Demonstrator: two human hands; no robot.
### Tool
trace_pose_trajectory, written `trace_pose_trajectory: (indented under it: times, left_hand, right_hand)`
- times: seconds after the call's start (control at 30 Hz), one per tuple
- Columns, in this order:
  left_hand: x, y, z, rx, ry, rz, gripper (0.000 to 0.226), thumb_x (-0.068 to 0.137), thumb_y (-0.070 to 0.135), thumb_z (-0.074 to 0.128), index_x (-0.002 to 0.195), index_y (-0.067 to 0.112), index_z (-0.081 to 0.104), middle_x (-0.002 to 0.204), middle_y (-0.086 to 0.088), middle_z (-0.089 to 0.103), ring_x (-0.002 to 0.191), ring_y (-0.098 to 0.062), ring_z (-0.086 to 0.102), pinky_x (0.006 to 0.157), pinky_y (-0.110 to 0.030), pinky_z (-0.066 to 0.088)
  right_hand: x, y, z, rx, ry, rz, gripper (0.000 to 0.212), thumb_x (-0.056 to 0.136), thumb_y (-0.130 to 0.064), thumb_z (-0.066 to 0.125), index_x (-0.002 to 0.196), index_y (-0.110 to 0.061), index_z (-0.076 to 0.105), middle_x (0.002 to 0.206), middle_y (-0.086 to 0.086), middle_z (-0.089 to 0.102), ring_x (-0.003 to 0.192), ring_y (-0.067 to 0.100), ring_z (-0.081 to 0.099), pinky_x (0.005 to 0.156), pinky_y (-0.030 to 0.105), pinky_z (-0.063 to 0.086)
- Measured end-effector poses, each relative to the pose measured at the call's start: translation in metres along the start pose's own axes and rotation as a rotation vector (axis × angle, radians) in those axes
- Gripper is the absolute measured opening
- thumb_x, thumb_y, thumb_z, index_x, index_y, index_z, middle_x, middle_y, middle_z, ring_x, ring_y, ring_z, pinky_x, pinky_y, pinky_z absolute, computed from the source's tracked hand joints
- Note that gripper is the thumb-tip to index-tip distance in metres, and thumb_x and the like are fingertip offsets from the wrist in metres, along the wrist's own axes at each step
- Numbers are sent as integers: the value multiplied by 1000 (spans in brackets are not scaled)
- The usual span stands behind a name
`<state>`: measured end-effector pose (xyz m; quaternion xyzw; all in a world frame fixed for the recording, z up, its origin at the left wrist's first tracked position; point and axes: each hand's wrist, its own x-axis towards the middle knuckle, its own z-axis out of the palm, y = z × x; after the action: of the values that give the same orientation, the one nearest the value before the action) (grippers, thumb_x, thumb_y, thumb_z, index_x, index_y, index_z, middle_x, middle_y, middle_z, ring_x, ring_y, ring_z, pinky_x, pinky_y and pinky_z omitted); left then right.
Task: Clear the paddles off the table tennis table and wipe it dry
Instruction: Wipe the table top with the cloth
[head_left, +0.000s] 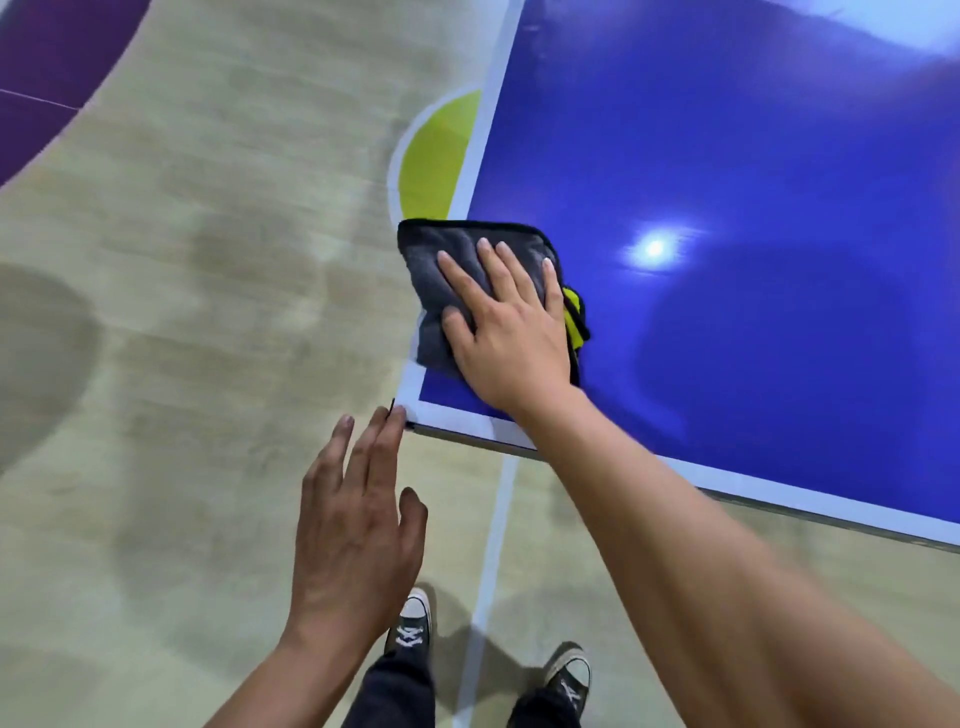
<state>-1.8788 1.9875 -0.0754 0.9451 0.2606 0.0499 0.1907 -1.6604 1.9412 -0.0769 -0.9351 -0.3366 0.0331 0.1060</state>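
Head view: my right hand (506, 332) flat, fingers spread, pressing gray cloth (452, 275) down on near left corner of blue table (753, 156). Cloth hangs bit over table's side edge, yellow side peeking out by my hand. My left hand (358, 530) open, holding nothing, fingertips touching table corner. No paddles on part of table I see. My sneakers (413, 618) on wood floor (182, 312) below.

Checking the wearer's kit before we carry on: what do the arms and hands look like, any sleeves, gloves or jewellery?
Both forearms are bare as far as the view shows: no sleeves, gloves, watch or rings visible on the left hand or the right hand. Fingernails are short and unpainted. Lower down, dark trousers and dark lace-up canvas shoes with white toe caps show.
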Motion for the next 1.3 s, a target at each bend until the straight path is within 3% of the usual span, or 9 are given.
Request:
trace_pose_trajectory:
  times: [0.17, 0.3, 0.43, 0.8, 1.13, 1.3]
  left_hand:
    - [-2, -2, -1, -35, 39, -28, 65, 86, 18, 48, 151, 15, 41, 154, -11, 43, 145, -35, 34, 113, -48, 32]
    - [9, 9, -13, -113, 113, -23, 63, 86, 18, 45, 149, 9, 41, 155, -12, 39, 144, -35, 35, 117, -45, 26]
    - [20, 40, -18, -111, 107, 72, 64, 85, 17, 46, 149, 11, 40, 155, -12, 40, 140, -36, 40, 113, -46, 30]
    - [54, 165, 39, -80, -37, 214, 57, 91, 28, 42, 147, 14, 46, 155, -11, 41, 143, -34, 37, 112, -49, 34]
    - [144, 281, 99, 78, 3, 254, 55, 89, 22, 51, 142, 7, 53, 153, -22, 41, 140, -42, 40, 112, -54, 37]
    - [177, 304, 113, 115, -3, 191, 57, 91, 30, 42, 143, 8, 53, 155, -20, 39, 142, -42, 38, 113, -55, 35]
  right_hand:
    - [33, -5, 1, -12, 10, 137, 56, 104, -47, 28, 160, -45, 23, 171, 0, 16, 158, 15, 5, 125, 53, -7]
    - [-24, -23, 8, 15, 59, 16, 57, 102, -45, 36, 158, -41, 32, 169, 2, 25, 158, 17, 14, 125, 54, 1]
    - [-65, 8, -3, 2, 43, -4, 56, 103, -44, 39, 158, -40, 34, 168, 0, 27, 157, 15, 16, 126, 50, 2]
    - [-137, 248, -56, -41, 132, 660, 59, 100, -51, 28, 159, -46, 25, 169, -3, 24, 157, 14, 14, 127, 52, 3]
    - [-11, 419, -90, -34, 157, 709, 60, 100, -52, 27, 160, -44, 25, 170, 0, 20, 158, 15, 10, 126, 52, -6]
    - [67, 500, -106, -10, 119, 699, 60, 102, -54, 26, 160, -44, 22, 171, 0, 16, 158, 15, 4, 125, 53, -9]
